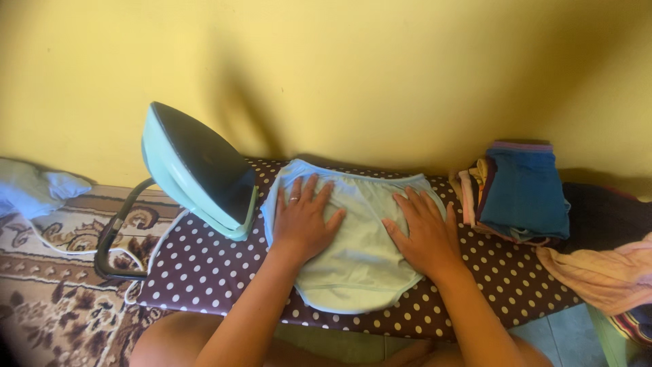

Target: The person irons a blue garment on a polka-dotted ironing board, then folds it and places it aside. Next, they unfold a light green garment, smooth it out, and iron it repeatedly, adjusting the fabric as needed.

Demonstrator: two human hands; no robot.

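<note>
Garment: I see a pale blue cotton pair of briefs (360, 238) spread flat on the brown white-dotted padded ironing board (204, 272), which I take as my landmark.
Left hand (303, 221): my left hand lies palm down on the briefs' left half, fingers spread wide, gripping nothing.
Right hand (424, 234): flat on the right half, fingers likewise spread, holding nothing.
Iron: a mint-green electric iron with a dark soleplate (200, 173) stands on its heel at the board's left end, just beside the briefs and near my left hand.
Cord: its white cord (68, 251) trails off the board's left end.
Stack: folded clothes topped by a blue piece (526, 194) sit at the board's right end.
Loose cloth: a pink crumpled cloth (604, 272) lies beyond that end.
</note>
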